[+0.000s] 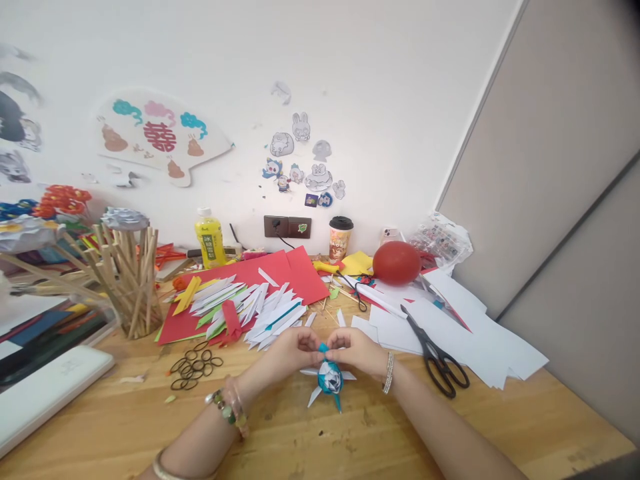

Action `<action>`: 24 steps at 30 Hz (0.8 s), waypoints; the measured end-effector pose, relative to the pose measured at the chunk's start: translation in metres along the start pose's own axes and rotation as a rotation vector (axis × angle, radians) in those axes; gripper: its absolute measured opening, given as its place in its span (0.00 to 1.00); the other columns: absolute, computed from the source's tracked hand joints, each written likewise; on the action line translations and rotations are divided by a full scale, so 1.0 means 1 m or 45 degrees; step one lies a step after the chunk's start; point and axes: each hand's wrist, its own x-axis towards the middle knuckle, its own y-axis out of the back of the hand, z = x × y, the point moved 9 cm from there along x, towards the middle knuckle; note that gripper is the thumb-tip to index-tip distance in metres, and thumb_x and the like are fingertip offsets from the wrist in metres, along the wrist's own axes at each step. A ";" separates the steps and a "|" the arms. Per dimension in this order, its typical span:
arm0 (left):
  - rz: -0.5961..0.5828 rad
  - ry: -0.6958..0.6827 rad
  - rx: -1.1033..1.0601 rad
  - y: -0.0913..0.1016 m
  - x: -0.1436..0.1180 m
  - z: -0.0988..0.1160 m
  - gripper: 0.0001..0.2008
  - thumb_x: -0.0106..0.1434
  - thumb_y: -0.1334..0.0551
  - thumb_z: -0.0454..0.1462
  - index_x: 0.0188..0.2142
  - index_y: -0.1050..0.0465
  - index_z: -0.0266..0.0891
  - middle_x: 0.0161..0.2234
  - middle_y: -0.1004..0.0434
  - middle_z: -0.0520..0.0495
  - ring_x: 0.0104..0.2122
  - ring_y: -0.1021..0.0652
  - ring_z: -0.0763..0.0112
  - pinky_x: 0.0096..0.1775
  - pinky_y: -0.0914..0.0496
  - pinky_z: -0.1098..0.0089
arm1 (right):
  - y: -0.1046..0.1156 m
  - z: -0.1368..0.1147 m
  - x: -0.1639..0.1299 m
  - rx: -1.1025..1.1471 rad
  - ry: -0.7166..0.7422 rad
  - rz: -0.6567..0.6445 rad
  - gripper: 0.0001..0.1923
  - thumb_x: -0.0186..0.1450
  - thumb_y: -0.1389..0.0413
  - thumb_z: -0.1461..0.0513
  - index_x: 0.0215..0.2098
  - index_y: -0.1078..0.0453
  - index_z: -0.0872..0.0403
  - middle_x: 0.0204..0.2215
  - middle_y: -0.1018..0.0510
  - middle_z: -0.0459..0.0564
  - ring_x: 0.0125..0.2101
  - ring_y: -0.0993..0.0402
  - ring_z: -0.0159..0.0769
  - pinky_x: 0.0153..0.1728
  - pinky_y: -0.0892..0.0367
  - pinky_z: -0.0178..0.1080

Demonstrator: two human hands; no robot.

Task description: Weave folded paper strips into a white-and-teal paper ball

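Low over the wooden table, a folded paper flower (331, 379) in teal and white has its layered centre towards me and pointed strips sticking out around it. My left hand (299, 348) pinches its far teal tip from the left. From the right, my right hand (352, 348) grips the same tip, with the fingertips of both hands almost meeting. Just beyond my hands lie folded white paper strips (275, 317), some with teal or green edges. The inner faces of my fingers are hidden.
Black scissors (434, 353) lie at the right by white paper sheets (480, 340). Black rubber bands (194, 367) are at the left, near a holder of wooden sticks (133, 287). Behind stand a yellow bottle (210, 239), a lidded cup (341, 240) and a red balloon (397, 263).
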 end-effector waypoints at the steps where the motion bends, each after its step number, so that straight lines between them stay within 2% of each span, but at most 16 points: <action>1: 0.004 0.003 0.009 0.000 0.000 0.000 0.10 0.47 0.37 0.40 0.26 0.31 0.35 0.21 0.29 0.53 0.22 0.30 0.75 0.26 0.36 0.75 | 0.000 0.000 0.000 0.002 -0.007 0.004 0.11 0.52 0.40 0.58 0.29 0.32 0.58 0.23 0.31 0.43 0.24 0.36 0.27 0.26 0.41 0.30; 10: 0.036 0.042 0.097 0.001 0.001 -0.001 0.09 0.45 0.37 0.39 0.23 0.34 0.35 0.19 0.32 0.55 0.21 0.31 0.75 0.23 0.38 0.76 | 0.000 -0.003 0.000 -0.100 0.031 0.022 0.09 0.52 0.41 0.60 0.28 0.32 0.57 0.25 0.29 0.43 0.25 0.36 0.27 0.26 0.41 0.30; 14: 0.078 0.037 0.098 0.003 0.002 -0.003 0.09 0.45 0.37 0.39 0.23 0.35 0.36 0.20 0.32 0.55 0.22 0.31 0.75 0.24 0.38 0.75 | 0.000 -0.001 0.002 -0.029 -0.014 0.027 0.10 0.50 0.39 0.59 0.28 0.32 0.57 0.24 0.29 0.43 0.25 0.36 0.27 0.25 0.42 0.30; 20: -0.073 0.134 -0.222 -0.006 0.003 -0.009 0.15 0.44 0.34 0.42 0.28 0.33 0.35 0.22 0.27 0.52 0.24 0.27 0.72 0.29 0.34 0.71 | -0.005 -0.001 0.001 0.303 -0.123 -0.014 0.18 0.44 0.35 0.55 0.26 0.33 0.57 0.21 0.30 0.42 0.22 0.36 0.26 0.25 0.42 0.31; 24: -0.044 0.187 -0.310 -0.005 0.001 -0.009 0.17 0.40 0.31 0.40 0.28 0.32 0.33 0.22 0.27 0.51 0.24 0.27 0.73 0.29 0.36 0.72 | -0.006 -0.001 0.000 0.390 -0.127 -0.019 0.18 0.43 0.35 0.55 0.25 0.33 0.58 0.22 0.29 0.42 0.23 0.35 0.26 0.27 0.42 0.31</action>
